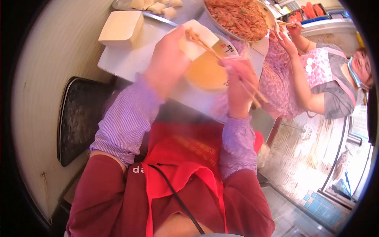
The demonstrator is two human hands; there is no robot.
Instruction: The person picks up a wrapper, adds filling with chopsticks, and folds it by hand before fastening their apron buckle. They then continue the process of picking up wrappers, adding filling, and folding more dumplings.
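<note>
A pale wall (43, 98) curves up the left side of a bright kitchen, with a dark tray (81, 122) standing on edge beside it; a light-topped bench (116, 61) sits ahead of the person, who wears a red apron (181, 146) and purple striped oversleeves (124, 122).

The left hand (169, 55), somewhat blurred, holds a white square wrapper (205, 33) out over the bench, the sheet extending from its fingers toward the right hand (239, 85). That right hand is closed around a pair of wooden chopsticks (210, 48); their tips meet a small dab of filling (192, 34) on the wrapper, close to the left fingers, while their back ends stick out past the palm. So the wrapper lies in the left hand's grasp, with the right hand nearer the body and to the right of it.

Between and beyond the hands, partly beneath the wrapper, is a dish (230, 48) of yellowish liquid (207, 71). Farther off sits a large bowl (213, 23) heaped with reddish minced filling (239, 17). To the left stand a pale square block (120, 29) and a metal tray (120, 4) with folded pieces (156, 7). At right, a co-worker in a pink patterned apron (316, 65) also holds chopsticks.
</note>
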